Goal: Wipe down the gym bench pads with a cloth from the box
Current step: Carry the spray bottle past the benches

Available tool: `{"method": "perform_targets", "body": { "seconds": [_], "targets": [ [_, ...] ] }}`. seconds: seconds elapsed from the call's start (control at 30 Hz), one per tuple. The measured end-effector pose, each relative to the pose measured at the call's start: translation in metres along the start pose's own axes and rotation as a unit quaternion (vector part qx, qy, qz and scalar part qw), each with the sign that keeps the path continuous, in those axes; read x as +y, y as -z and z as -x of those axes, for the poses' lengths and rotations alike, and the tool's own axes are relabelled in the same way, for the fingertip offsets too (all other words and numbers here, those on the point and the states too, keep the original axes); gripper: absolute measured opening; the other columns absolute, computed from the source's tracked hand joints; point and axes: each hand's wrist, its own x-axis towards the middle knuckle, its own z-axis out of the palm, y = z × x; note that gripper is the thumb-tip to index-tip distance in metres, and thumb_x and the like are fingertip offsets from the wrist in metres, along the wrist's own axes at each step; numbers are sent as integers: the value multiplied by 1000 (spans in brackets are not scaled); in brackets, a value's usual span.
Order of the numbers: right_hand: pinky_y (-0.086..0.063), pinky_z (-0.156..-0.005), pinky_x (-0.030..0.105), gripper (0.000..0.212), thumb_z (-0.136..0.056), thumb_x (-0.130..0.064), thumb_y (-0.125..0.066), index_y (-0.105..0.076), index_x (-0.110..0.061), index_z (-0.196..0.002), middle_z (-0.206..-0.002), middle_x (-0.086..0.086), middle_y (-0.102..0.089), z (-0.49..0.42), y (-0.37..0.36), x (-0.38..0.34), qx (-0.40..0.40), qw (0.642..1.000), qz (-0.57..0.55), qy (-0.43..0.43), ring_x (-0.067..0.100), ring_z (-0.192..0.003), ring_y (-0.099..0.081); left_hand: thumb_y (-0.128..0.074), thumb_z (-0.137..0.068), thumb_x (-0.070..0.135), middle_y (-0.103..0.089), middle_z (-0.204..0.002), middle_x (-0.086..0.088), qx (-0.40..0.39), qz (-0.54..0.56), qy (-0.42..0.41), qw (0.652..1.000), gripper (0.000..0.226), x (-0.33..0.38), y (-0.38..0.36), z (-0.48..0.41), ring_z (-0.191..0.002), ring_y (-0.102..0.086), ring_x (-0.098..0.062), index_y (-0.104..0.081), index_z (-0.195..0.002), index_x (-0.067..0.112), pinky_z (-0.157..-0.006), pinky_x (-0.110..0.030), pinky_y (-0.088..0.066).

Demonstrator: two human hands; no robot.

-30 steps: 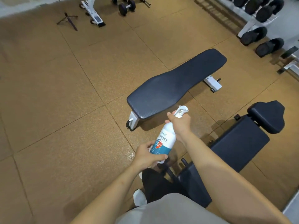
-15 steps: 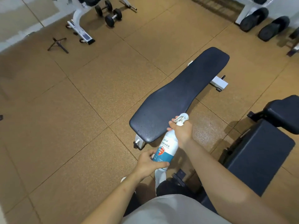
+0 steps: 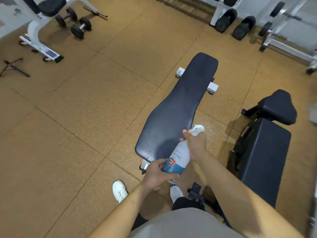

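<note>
Two hands on one spray bottle, held over the near end of the bench pad.

Your white shoes stand on the brown floor, nearest you. Just beyond them your left hand curls its fingers round the bottle's blue-and-white base. Your right hand wraps the neck just under the white trigger head. The dark bench pad runs away from you, its wide end just behind the bottle. A second black bench sits toward the floor's right edge, and dumbbells lie near its far left corner.
</note>
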Motion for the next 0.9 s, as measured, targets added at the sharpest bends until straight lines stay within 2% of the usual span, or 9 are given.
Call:
{"method": "perform_targets", "body": {
  "seconds": [0.13,0.2,0.3,0.4,0.5,0.63,0.73,0.8,0.9],
  "targets": [
    [-58,-58,33,27,-90,-2,-73,-56,-12,-108,-94,12,-67,24,-45,0,41,995,-90,-15,20,-60,-70,-94,-52,48,-75,-107,15,-53,-40,-2,998,72,2,67,-3,-100,-72,-4,-70,-117,30,-91,-30,-61],
    [-58,-64,35,25,-90,-2,-73,-58,-12,-108,-97,12,-68,38,-70,0,81,991,-104,-20,24,-66,-69,-93,-49,53,-74,-109,16,-60,-57,-7,997,77,4,101,-4,-100,-71,-2,-69,-119,30,-91,-29,-61],
    [-56,-59,33,18,-92,-8,-74,-57,-9,-100,-89,12,-68,55,-105,0,143,984,-98,-41,23,-64,-69,-93,-45,59,-72,-115,16,-70,-78,-22,994,90,5,151,-7,-105,-70,-3,-68,-126,29,-90,-31,-61],
    [-57,-59,34,24,-92,-8,-74,-60,-6,-111,-96,12,-71,63,-130,-1,143,982,-114,-48,24,-67,-71,-94,-40,67,-72,-118,17,-78,-91,-26,992,98,7,184,-10,-109,-69,-6,-67,-128,32,-92,-36,-61],
    [-60,-69,37,33,-91,-3,-74,-62,-8,-122,-109,10,-72,66,-154,-8,141,978,-146,-46,24,-69,-70,-95,-44,59,-72,-118,13,-83,-81,-19,993,93,14,208,-11,-108,-70,-8,-68,-127,29,-90,-36,-62],
    [-56,-54,30,20,-92,-9,-74,-60,-10,-107,-92,9,-70,56,-172,-13,169,974,-135,-60,22,-67,-71,-95,-42,58,-69,-126,9,-88,-77,-12,993,101,26,226,-24,-113,-68,-11,-64,-133,27,-90,-38,-62],
    [-56,-52,29,18,-92,-9,-75,-59,-12,-100,-87,8,-70,43,-184,-16,177,970,-151,-69,22,-65,-72,-92,-41,59,-69,-127,10,-92,-104,-17,990,103,41,240,-38,-114,-68,-12,-63,-134,26,-91,-36,-62],
    [-58,-53,29,21,-91,-6,-74,-60,-14,-103,-89,5,-69,32,-192,-20,162,968,-180,-65,21,-63,-71,-90,-41,60,-69,-125,11,-93,-119,-26,988,101,53,250,-47,-113,-68,-10,-64,-133,26,-94,-34,-61],
    [-59,-66,34,22,-90,-4,-75,-61,-19,-98,-97,5,-70,10,-205,-29,153,962,-215,-69,22,-69,-72,-87,-41,61,-68,-125,12,-88,-153,-27,984,101,77,263,-65,-112,-67,-9,-64,-133,26,-93,-28,-59]
  ]
}}
